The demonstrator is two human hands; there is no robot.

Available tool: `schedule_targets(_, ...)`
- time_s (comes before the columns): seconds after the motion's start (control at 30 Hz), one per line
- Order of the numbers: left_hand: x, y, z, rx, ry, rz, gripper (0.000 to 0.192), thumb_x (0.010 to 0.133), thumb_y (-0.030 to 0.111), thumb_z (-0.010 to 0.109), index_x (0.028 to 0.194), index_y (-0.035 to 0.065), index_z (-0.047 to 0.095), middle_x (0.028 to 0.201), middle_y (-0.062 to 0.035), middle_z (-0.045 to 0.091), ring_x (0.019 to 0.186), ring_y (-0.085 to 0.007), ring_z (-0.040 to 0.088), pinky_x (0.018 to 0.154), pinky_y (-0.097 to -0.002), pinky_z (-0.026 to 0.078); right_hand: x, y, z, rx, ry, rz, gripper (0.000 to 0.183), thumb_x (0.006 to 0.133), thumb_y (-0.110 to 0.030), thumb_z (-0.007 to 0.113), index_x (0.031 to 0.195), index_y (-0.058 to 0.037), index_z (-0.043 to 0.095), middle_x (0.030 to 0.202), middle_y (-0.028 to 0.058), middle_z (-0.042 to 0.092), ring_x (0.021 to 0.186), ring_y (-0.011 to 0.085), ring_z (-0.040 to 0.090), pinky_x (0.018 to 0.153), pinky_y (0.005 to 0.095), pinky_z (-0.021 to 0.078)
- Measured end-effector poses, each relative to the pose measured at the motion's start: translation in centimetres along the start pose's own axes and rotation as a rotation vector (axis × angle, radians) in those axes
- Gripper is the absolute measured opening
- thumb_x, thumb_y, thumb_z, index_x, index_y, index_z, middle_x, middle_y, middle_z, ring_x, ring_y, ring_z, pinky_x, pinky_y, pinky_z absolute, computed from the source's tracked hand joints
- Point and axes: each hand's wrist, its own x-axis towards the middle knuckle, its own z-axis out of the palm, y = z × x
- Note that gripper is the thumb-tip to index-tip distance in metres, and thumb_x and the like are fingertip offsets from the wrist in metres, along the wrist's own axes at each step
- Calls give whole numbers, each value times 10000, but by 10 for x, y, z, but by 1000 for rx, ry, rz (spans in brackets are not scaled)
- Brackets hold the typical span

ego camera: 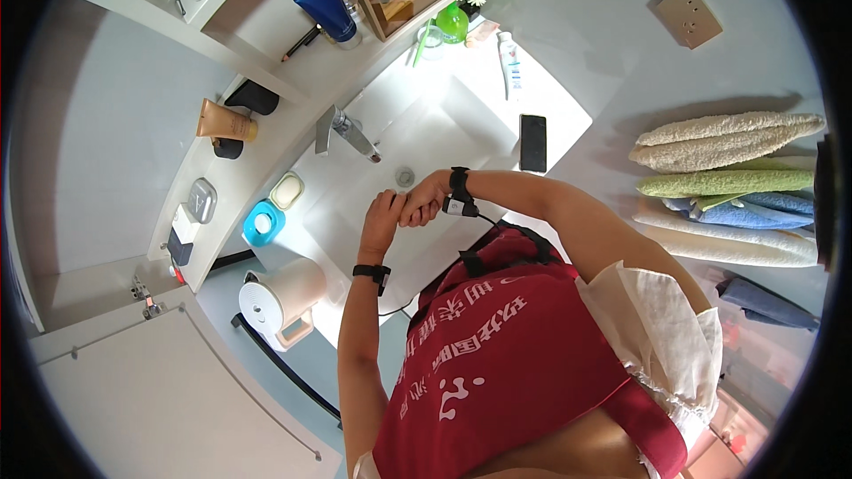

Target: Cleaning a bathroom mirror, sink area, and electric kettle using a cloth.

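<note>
My left hand and my right hand meet above the white washbasin, their fingers curled against each other. A small dark patch shows between the fingertips; whether it is a held thing or a shadow, I cannot tell. Black straps circle both wrists, and the right one carries a small grey-white module with a cable. Just beyond the hands lies the metal drain. The chrome faucet reaches over the basin from the back left, with no water visibly running.
Left of the basin are a soap dish, a blue round-holed container and a cream electric kettle. A phone and a toothpaste tube lie on the right counter. Towels hang at right; an open cabinet door stands lower left.
</note>
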Motion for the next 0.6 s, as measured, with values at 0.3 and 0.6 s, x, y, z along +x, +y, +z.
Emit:
schedule_targets(0.3,-4,-19,24,231,-95,-78,242,853,68,637,1013,53,456,825,-117,611,705,-316,666,580,-389,544,20,11,8,-448,718,-74,235,757,-260,729,705,-67,607,611,9,551,452,124,450,405,295,331)
schedule_targets(0.6,-12,-22,48,177,-188,-263,252,858,75,637,1033,33,461,753,-183,680,693,-383,687,611,-470,553,42,33,10,-1001,1110,-196,209,752,-176,681,845,10,658,811,198,710,738,381,690,639,482,529)
